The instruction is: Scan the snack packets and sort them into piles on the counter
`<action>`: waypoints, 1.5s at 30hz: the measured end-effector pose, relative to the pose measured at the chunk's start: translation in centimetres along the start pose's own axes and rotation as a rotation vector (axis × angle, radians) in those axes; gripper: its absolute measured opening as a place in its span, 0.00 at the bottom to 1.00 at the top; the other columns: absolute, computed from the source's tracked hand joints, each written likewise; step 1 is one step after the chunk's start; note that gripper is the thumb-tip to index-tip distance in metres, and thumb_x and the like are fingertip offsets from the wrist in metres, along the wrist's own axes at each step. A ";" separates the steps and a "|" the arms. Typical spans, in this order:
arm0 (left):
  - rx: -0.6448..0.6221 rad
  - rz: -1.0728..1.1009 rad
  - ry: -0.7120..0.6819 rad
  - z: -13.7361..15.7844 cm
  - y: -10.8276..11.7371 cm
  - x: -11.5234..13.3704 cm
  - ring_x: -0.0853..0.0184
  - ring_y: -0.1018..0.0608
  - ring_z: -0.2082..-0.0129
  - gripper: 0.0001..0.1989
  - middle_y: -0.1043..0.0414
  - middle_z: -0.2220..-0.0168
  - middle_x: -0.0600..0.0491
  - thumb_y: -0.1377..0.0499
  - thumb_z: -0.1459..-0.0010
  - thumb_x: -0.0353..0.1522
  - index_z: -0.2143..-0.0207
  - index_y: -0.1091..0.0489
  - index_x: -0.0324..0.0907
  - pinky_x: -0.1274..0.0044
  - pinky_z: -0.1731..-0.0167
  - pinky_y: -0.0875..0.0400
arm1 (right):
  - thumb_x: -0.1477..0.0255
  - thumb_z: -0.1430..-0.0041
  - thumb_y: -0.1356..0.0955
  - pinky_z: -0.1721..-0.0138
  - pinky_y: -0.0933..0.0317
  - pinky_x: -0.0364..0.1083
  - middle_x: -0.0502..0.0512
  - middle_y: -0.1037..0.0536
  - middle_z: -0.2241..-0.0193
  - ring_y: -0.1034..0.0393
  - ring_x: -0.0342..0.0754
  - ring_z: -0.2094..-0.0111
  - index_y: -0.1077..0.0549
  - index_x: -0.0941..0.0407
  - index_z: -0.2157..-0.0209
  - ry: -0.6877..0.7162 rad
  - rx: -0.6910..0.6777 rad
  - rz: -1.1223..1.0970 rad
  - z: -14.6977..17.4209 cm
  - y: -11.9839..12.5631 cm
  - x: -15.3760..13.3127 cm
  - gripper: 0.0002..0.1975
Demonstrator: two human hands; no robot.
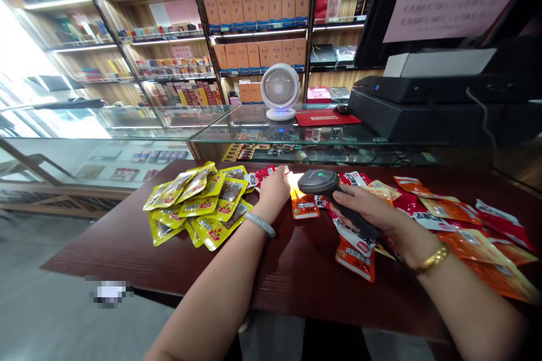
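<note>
The right hand (368, 206) is clamping its fingers around a black scanner (319, 181), whose head is hanging near an orange packet (305, 208) on the brown desk (271, 271) — bright light (295, 180) is glowing between scanner and left hand (274, 187). The left hand is resting beside 1 red packet (265, 174), though I cannot tell whether its fingers are gripping anything. Yellow packets (197, 203) are lying piled at left, while more packets (470, 245) are spreading along the right.

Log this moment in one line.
left hand: near orange packet | right hand: holds scanner, light on | yellow packets: piled on table
</note>
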State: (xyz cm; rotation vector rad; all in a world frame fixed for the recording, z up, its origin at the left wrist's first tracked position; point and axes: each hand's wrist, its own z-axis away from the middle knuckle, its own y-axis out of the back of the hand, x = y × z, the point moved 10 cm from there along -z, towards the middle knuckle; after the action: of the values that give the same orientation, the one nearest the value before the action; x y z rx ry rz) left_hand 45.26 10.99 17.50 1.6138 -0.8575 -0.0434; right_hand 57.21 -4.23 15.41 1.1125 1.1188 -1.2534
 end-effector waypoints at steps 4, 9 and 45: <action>0.002 -0.084 0.020 -0.1 1.8 -0.7 0.60 0.20 0.58 0.14 0.20 0.59 0.49 0.53 0.33 0.40 0.56 0.29 0.48 0.74 0.64 0.35 | 0.50 0.41 0.30 0.87 0.44 0.37 0.46 0.29 0.79 0.38 0.37 0.86 0.35 0.55 0.69 -0.004 0.000 0.028 0.0 0.1 0.0 0.22; -0.022 -0.277 0.168 -0.9 4.9 -4.8 0.55 0.20 0.57 0.15 0.20 0.61 0.48 0.53 0.35 0.36 0.57 0.27 0.49 0.68 0.58 0.35 | 0.50 0.43 0.29 0.87 0.44 0.37 0.46 0.29 0.79 0.38 0.37 0.85 0.34 0.55 0.69 -0.010 0.003 0.012 0.1 0.3 -0.3 0.22; -0.168 -0.215 -0.137 1.1 -1.7 2.3 0.54 0.23 0.52 0.22 0.24 0.55 0.44 0.36 0.46 0.42 0.52 0.33 0.42 0.69 0.54 0.34 | 0.49 0.44 0.29 0.86 0.45 0.39 0.47 0.29 0.81 0.39 0.39 0.86 0.32 0.56 0.73 0.007 0.146 0.064 0.7 3.8 -1.3 0.23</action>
State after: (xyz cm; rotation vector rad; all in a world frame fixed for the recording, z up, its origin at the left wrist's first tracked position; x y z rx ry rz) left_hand 47.27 8.80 16.77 1.5511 -0.7593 -0.3719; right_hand 60.96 -4.68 16.80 1.2530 1.0008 -1.2981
